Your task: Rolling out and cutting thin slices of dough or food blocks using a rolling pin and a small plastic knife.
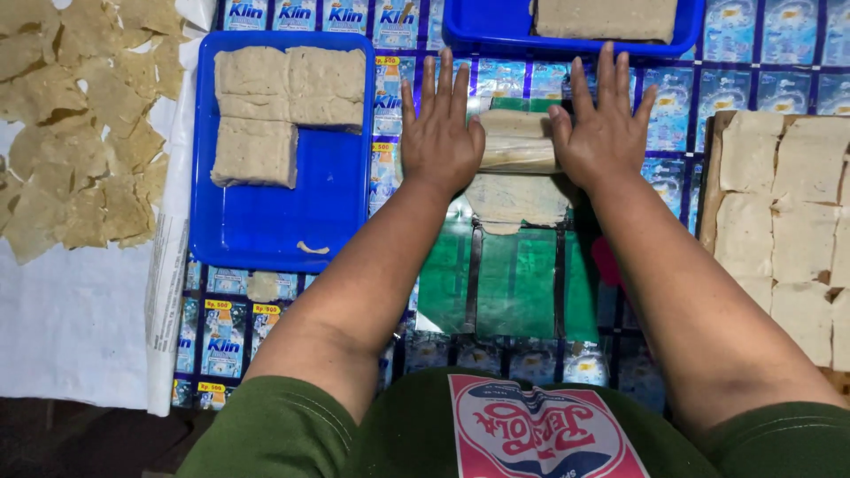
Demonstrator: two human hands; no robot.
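While both flat, open hands, left and right, press the pale rolling cylinder onto a thin beige dough sheet mid-counter, it looks like flattening's underway; I'd guess even forward pressure next.

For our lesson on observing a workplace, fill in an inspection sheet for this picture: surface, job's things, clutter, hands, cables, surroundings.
Surface: mat of joined printed sachet wrappers, with a green sheet in the middle.
Job's things: rolling pin over a flattened dough sheet.
Clutter: blue tray with three dough slabs; second blue tray; wooden board of cut blocks; thin pieces on white cloth.
Hands: left hand and right hand flat, open, on the pin's ends.
Cables: nothing seen.
Surroundings: dark floor at bottom left.
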